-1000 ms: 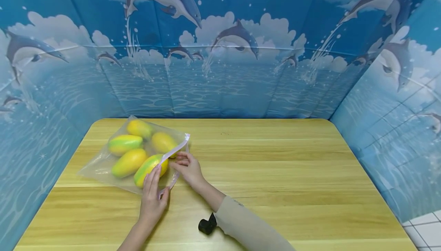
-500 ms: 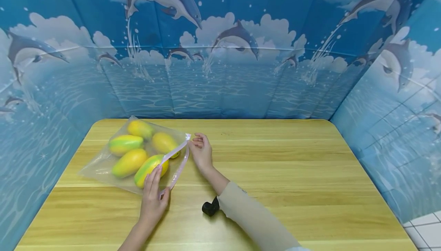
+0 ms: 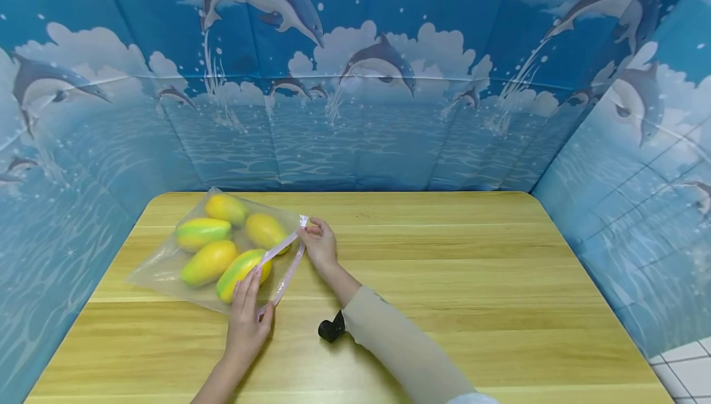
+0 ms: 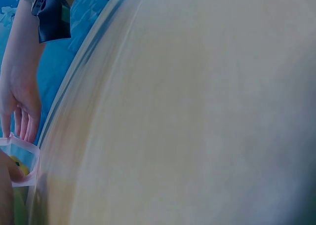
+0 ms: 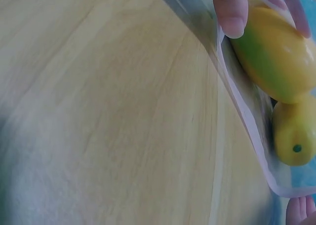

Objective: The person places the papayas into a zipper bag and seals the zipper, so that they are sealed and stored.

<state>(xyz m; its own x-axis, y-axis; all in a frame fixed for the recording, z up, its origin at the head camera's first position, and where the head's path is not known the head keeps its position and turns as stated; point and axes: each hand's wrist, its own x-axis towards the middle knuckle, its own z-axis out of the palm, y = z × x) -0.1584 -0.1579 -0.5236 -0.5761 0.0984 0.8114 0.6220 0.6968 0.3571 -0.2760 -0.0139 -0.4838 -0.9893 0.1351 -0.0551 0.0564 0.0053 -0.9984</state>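
Note:
A clear zip bag (image 3: 158, 274) with a pale pink strip along its mouth lies at the left of the table. Several yellow-green mangoes (image 3: 203, 234) are inside it. My left hand (image 3: 244, 321) holds the near corner of the mouth, fingers over the top film and thumb at the lower lip. At the far corner, my right hand (image 3: 321, 248) pinches the bag's edge with bent fingers. Between the hands the mouth gapes, and two mangoes (image 5: 276, 57) show behind the strip in the right wrist view. The left wrist view catches the right hand (image 4: 19, 92) at the rim.
The bag rests on a wooden table (image 3: 444, 280) with rounded far corners. Dolphin-print curtains (image 3: 378, 132) stand behind it and along both sides. A black wrist camera (image 3: 332, 328) juts from the right sleeve (image 3: 400, 342). Floor tiles (image 3: 686, 367) show at lower right.
My right hand has moved from the middle of the bag's mouth up to its far corner and now pinches there. The left hand, bag and mangoes have stayed in place.

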